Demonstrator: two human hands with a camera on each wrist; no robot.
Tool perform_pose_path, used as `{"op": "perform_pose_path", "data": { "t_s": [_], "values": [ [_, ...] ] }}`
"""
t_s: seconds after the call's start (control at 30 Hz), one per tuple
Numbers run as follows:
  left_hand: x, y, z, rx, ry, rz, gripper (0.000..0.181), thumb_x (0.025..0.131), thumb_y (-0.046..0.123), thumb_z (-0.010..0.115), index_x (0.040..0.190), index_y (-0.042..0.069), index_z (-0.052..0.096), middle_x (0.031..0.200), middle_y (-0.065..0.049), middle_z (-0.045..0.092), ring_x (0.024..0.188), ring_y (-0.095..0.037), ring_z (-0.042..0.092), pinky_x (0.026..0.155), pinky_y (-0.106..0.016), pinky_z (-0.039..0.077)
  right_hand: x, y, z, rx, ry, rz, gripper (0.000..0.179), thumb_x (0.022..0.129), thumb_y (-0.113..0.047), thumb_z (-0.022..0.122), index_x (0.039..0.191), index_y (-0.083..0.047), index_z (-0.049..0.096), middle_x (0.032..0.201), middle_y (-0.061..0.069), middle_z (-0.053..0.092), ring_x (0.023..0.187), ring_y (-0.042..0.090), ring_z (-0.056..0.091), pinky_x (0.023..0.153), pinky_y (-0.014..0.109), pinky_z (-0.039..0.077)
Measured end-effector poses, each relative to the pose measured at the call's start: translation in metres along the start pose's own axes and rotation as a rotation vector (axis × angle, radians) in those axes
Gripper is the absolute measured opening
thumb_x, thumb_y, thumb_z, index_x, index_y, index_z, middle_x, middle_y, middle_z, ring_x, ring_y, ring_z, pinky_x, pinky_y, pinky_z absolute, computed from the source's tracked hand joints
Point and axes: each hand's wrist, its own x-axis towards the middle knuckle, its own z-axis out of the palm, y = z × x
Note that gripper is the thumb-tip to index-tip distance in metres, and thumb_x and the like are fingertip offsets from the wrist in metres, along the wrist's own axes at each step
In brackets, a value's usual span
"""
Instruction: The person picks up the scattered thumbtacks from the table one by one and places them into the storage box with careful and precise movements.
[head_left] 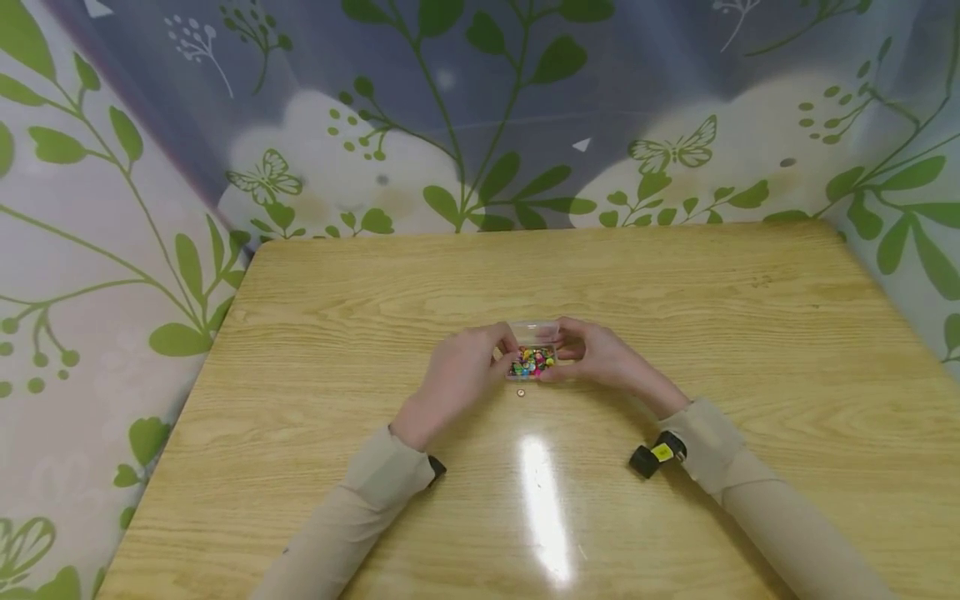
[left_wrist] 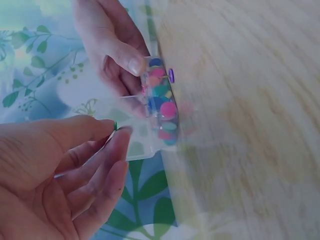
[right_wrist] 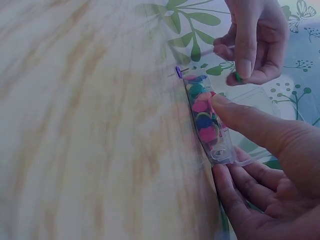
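Observation:
A small clear plastic box (right_wrist: 220, 155) full of colourful thumbtacks (head_left: 534, 362) sits on the table, its hinged lid (head_left: 534, 333) raised at the back. My right hand (head_left: 603, 357) grips the box by its right end, thumb at the front wall and the fingers behind. Above the left end, my left hand (head_left: 461, 371) pinches a green thumbtack (right_wrist: 238, 77) between thumb and index finger. Just in front of the box lies a single purple thumbtack (left_wrist: 171, 76), its pin showing in the right wrist view (right_wrist: 179, 72).
The wood-grain table (head_left: 337, 292) extends around both hands. Behind it and at the sides hangs leaf-patterned cloth (head_left: 480, 125). A black wrist device (head_left: 656, 455) is strapped below the right sleeve cuff, and bright glare (head_left: 545, 508) shows on the tabletop.

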Motion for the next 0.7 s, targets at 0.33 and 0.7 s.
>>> {"op": "perform_pose_path", "data": {
  "t_s": [0.33,0.7],
  "values": [
    [0.011,0.002,0.005,-0.002,0.071,-0.013,0.006,0.093,0.023,0.075,0.092,0.018,0.071,0.089,0.005,0.076,0.050,-0.005,0.047,0.043,-0.020,0.033,-0.001,0.001,0.001,-0.023,0.004,0.008,0.062,0.083,-0.022,0.085,0.136,-0.007,0.056,0.134,0.020,0.058,0.123,0.039,0.060,0.101,0.046,0.052],
    [0.007,0.003,0.003,-0.039,0.052,-0.042,0.005,0.095,0.022,0.074,0.095,0.017,0.075,0.092,0.003,0.077,0.052,-0.005,0.052,0.044,-0.019,0.036,0.000,0.003,0.001,-0.003,-0.001,0.003,0.064,0.084,-0.022,0.085,0.139,-0.008,0.055,0.136,0.019,0.058,0.125,0.038,0.059,0.102,0.045,0.051]
  ]
}}
